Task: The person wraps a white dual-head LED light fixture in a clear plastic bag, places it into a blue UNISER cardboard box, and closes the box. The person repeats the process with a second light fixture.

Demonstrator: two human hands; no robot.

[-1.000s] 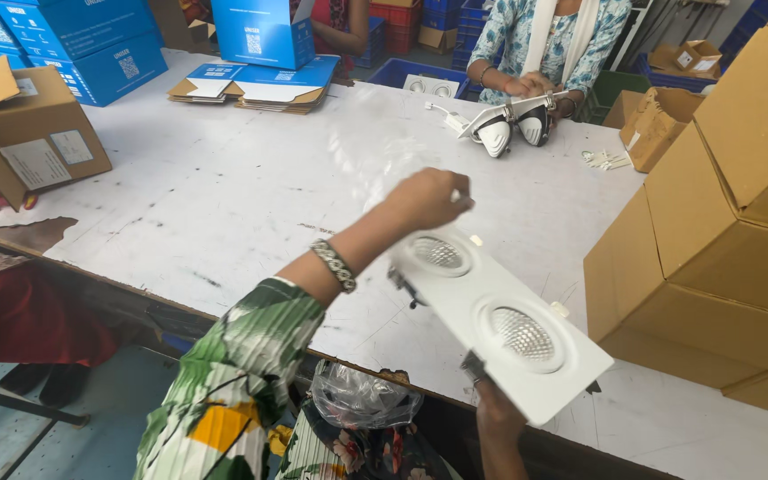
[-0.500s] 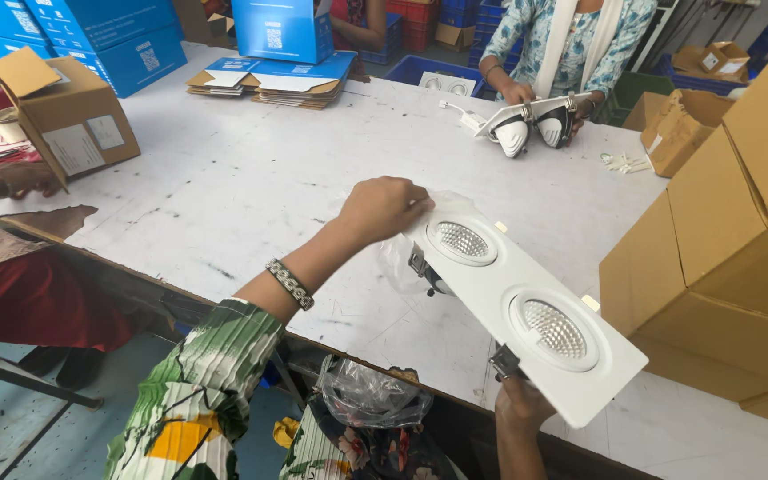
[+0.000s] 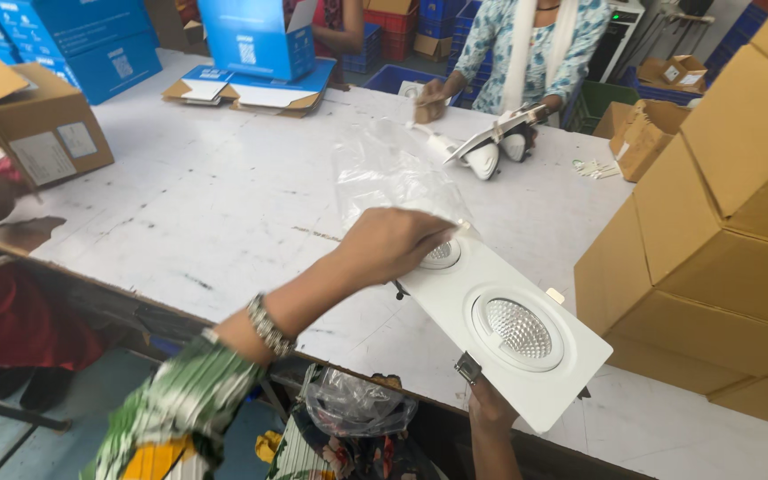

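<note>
A white rectangular light fixture (image 3: 482, 333) with two round lamps hangs tilted over the table's near edge. My right hand (image 3: 489, 416) grips its near edge from below, mostly hidden under it. My left hand (image 3: 391, 244), on an arm with a floral sleeve and a bracelet, is closed at the fixture's far end, covering part of the far lamp. It pinches a clear plastic bag (image 3: 384, 173) that stands up and away from the fixture.
Stacked brown cartons (image 3: 722, 222) fill the right side. An open brown carton (image 3: 37, 133) and blue boxes (image 3: 73, 44) sit at the left. Across the white table (image 3: 224, 204) a co-worker's hands (image 3: 433, 98) work beside another fixture (image 3: 491, 147). A bundle of plastic bags (image 3: 353, 404) lies below the table edge.
My left hand stays at the fixture's far end, and the clear bag now spreads out above it. My right hand still holds the fixture from below.
</note>
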